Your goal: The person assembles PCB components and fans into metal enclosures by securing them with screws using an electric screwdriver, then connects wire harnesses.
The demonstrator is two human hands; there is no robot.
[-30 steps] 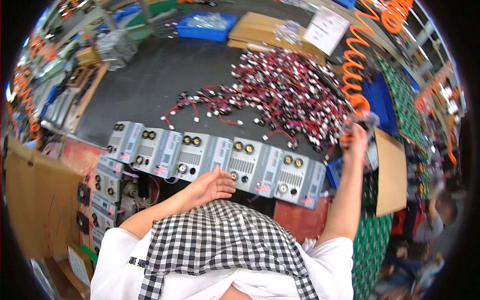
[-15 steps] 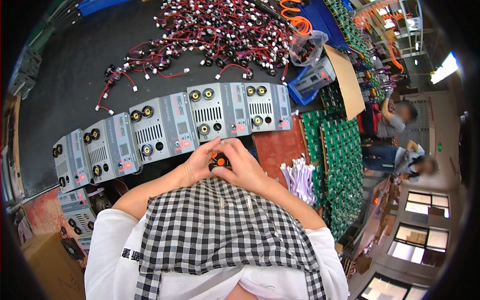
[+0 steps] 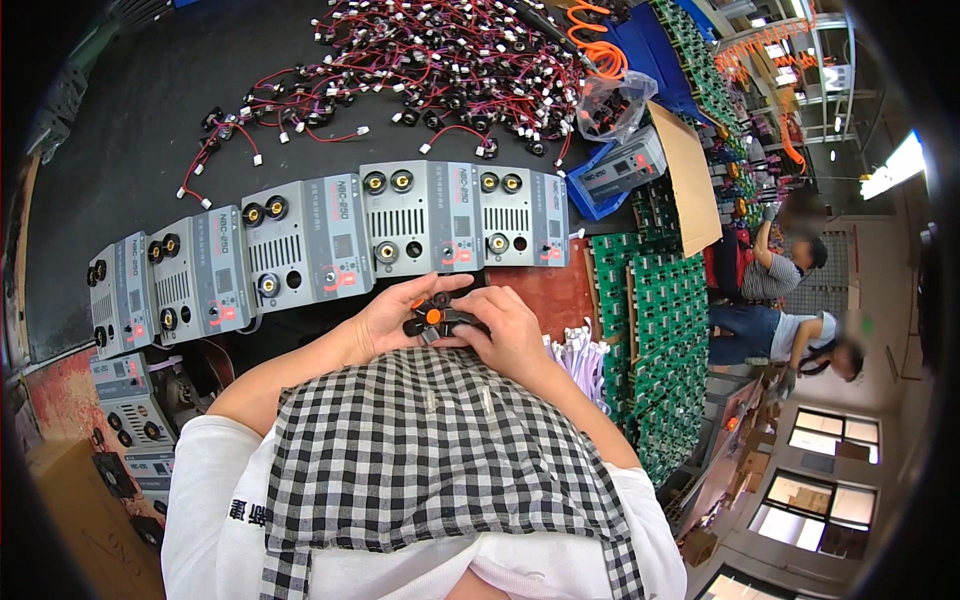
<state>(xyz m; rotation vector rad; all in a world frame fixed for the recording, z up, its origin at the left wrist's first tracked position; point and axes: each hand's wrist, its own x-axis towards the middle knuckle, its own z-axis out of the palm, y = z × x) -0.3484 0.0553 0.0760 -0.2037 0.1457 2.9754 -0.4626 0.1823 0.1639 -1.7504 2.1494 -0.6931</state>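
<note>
Close before my apron, my left hand is palm up with small black knob-like parts in it, one with an orange cap. My right hand reaches in from the other side, its fingers pinching at a black part of the same cluster. The fingers hide part of the pieces. Just beyond my hands stands a row of grey front panels with vent slots, a small dark display window and black round sockets with brass centres. The nearest panel edge lies right past my left fingertips.
A heap of red-and-black wired parts with white plugs covers the far bench. At right are stacked green circuit boards, a bundle of white cables, a cardboard sheet and a blue bin. Other people stand farther right.
My hands have parted slightly, so more of the black parts and the orange cap show. The left fingers have opened out. The whole view has shifted a little.
</note>
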